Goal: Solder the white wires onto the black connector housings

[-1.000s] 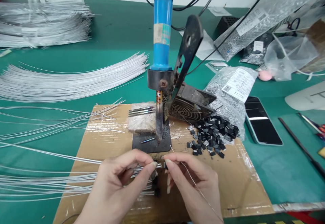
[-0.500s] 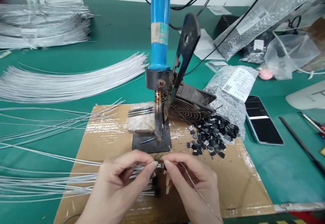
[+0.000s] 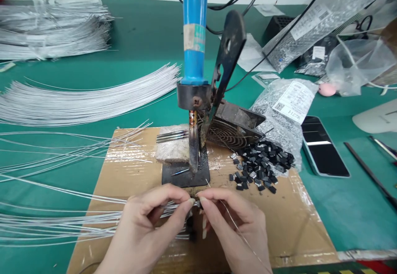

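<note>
Head view: two narrow pinches

My left hand (image 3: 151,228) pinches white wires (image 3: 102,217); my right hand (image 3: 248,228) pinches a black connector (image 3: 199,204), near side, mid-scene, a thin wire (image 3: 233,221) crossing that hand. Farther: a blue soldering iron (image 3: 194,54).

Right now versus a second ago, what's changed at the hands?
The left hand has edged right, its fingertips closing on those of the right hand, around the small dark connector piece. Nothing visibly taken up or let go. Unchanged, bar slight view shift: thin silvery wire at the right hand, upright blue-handled soldering iron, heap of small black rectangular pieces.
</note>
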Motion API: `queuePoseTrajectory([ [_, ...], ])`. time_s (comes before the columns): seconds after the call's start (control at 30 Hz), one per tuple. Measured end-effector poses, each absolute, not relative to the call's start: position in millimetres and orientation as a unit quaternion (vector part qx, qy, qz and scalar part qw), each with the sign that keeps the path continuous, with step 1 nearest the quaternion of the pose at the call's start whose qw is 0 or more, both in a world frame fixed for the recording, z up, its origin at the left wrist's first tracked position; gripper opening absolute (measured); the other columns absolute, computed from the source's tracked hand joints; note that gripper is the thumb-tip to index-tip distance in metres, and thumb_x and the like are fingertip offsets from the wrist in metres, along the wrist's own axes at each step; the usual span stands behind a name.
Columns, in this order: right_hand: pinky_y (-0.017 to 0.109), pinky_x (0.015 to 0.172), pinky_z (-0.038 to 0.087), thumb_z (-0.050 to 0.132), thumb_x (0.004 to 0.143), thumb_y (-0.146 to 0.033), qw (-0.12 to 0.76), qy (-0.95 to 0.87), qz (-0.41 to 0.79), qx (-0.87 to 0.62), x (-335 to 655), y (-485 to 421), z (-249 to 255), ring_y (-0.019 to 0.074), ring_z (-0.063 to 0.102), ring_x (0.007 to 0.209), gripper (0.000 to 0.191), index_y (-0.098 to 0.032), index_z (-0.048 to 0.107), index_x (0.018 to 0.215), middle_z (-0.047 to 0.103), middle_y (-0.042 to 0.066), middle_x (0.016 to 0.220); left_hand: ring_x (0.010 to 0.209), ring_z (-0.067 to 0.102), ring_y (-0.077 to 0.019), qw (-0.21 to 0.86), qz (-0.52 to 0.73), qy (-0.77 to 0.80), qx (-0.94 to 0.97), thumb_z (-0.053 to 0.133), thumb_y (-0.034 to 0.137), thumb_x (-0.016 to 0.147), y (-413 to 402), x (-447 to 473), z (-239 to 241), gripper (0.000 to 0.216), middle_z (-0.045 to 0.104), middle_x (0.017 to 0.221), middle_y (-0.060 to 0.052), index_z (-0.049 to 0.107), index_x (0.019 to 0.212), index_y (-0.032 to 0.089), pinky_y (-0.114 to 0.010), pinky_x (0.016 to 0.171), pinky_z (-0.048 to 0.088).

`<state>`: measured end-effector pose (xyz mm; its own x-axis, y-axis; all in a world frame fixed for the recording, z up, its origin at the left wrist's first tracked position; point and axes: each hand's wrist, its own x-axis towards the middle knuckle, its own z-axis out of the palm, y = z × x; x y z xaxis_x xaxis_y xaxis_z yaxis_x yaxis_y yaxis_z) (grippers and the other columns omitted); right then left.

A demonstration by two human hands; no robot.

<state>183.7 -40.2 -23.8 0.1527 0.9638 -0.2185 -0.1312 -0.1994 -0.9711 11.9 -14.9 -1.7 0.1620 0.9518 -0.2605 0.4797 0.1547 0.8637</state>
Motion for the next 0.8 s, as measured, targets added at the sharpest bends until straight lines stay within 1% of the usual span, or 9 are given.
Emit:
queuePoseTrajectory([
  [0.2,0.017,0.052,0.046,0.077,0.093,-0.031,0.509,-0.379,0.53,-0.563,184.9,-40.2,-22.3,0.0086,0.06,0.052,0.01,-0.027,0.083,0.086,0.068,-0.004,0.063,0.058,0.054,-0.0131,0.477,0.271,0.583,0.6,0.069,0.028,0.092,-13.0,15.6,1.0,0.015,0.069,0.067,0.002,0.079,0.081,0.025,-0.018,0.052,0.045],
  [0.27,0.017,0.052,0.046,0.077,0.093,-0.03,0.51,-0.38,0.527,-0.564,185.0,-39.9,-21.6,0.0086,0.059,0.052,0.009,-0.027,0.083,0.086,0.068,-0.004,0.063,0.063,0.06,-0.0129,0.479,0.291,0.571,0.6,0.071,0.024,0.091,-10.7,16.8,1.6,0.013,0.072,0.074,0.002,0.079,0.081,0.027,-0.017,0.055,0.048],
  [0.33,0.018,0.052,0.045,0.076,0.093,-0.03,0.51,-0.382,0.524,-0.565,185.2,-39.6,-21.0,0.0085,0.059,0.052,0.01,-0.027,0.083,0.086,0.068,-0.004,0.064,0.074,0.067,-0.0136,0.479,0.316,0.562,0.596,0.073,0.02,0.089,-8.9,17.3,1.6,0.013,0.076,0.086,0.001,0.08,0.081,0.027,-0.015,0.061,0.051],
  [0.4,0.018,0.052,0.045,0.076,0.093,-0.029,0.508,-0.387,0.523,-0.564,185.5,-39.6,-20.8,0.0086,0.059,0.052,0.01,-0.027,0.083,0.086,0.068,-0.004,0.064,0.083,0.072,-0.0139,0.486,0.328,0.557,0.589,0.074,0.018,0.088,-8.2,17.4,1.7,0.013,0.078,0.093,0.0,0.08,0.081,0.027,-0.013,0.068,0.054],
  [0.47,0.018,0.053,0.045,0.075,0.094,-0.03,0.503,-0.392,0.524,-0.564,186.0,-39.7,-21.0,0.0087,0.059,0.053,0.011,-0.027,0.083,0.086,0.068,-0.004,0.065,0.083,0.074,-0.0131,0.508,0.322,0.554,0.575,0.073,0.018,0.09,-8.5,17.5,2.4,0.014,0.079,0.091,0.0,0.08,0.081,0.026,-0.012,0.071,0.055],
  [0.6,0.018,0.052,0.044,0.075,0.094,-0.03,0.5,-0.395,0.526,-0.563,187.3,-39.8,-21.6,0.009,0.059,0.053,0.012,-0.028,0.083,0.086,0.067,-0.004,0.064,0.08,0.076,-0.0137,0.556,0.311,0.546,0.544,0.073,0.019,0.092,-9.0,17.9,4.8,0.014,0.082,0.087,0.0,0.079,0.081,0.024,-0.012,0.071,0.057],
  [0.8,0.022,0.052,0.047,0.076,0.093,-0.032,0.492,-0.393,0.536,-0.562,187.4,-39.7,-22.1,0.0117,0.061,0.053,0.012,-0.025,0.083,0.087,0.069,-0.002,0.064,0.079,0.078,-0.0146,0.568,0.314,0.554,0.521,0.075,0.017,0.089,-7.9,18.5,6.4,0.013,0.083,0.086,0.0,0.079,0.078,0.023,-0.014,0.072,0.06],
])
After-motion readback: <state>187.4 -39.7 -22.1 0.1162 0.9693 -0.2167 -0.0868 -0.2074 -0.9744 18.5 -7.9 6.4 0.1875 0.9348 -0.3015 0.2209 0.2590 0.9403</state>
